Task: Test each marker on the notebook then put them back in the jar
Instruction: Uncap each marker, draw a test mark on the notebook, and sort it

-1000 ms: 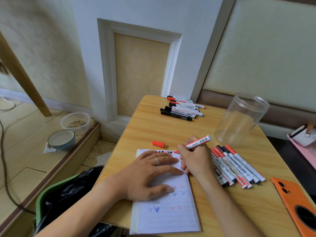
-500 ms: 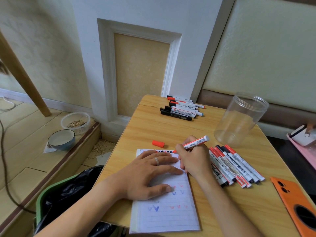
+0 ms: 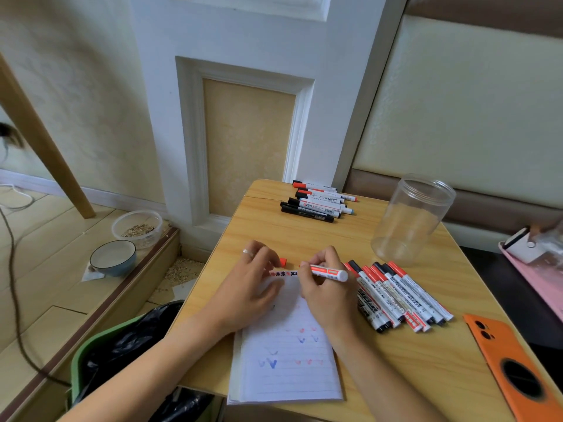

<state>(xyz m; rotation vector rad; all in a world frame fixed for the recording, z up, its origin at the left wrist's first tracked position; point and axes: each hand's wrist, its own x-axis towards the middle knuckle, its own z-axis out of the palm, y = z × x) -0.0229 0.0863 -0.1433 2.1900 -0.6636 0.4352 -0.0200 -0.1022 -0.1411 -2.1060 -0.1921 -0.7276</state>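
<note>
- left of the notebook, down off the table edge, a green bin with a black liner stands on the floor; it has no part in the job as far as i can judge.
- on the notebook's far left corner the left hand reaches forward, fingertips curled at the red cap lying just beyond the page; whether they already pinch it or only touch it i cannot tell, since the fingers cover most of it.
- on the notebook itself, rows of small blue and red ticks fill the lower half, so a fair number of markers look already tried.
- over the notebook's far right corner the right hand is clamped on an uncapped red marker, held nearly level with its tip toward the cap; i'd guess this one's test is finished and capping comes next.
- just right of the notebook a bundle of capped red and black markers lies side by side on the table.
- well beyond the notebook, at the table's far edge, a second pile of markers waits; which heap is tested i can't say.
- right of the notebook and farther back, the clear jar stands open and empty, so nothing has been put back yet and that whole half remains.
</note>
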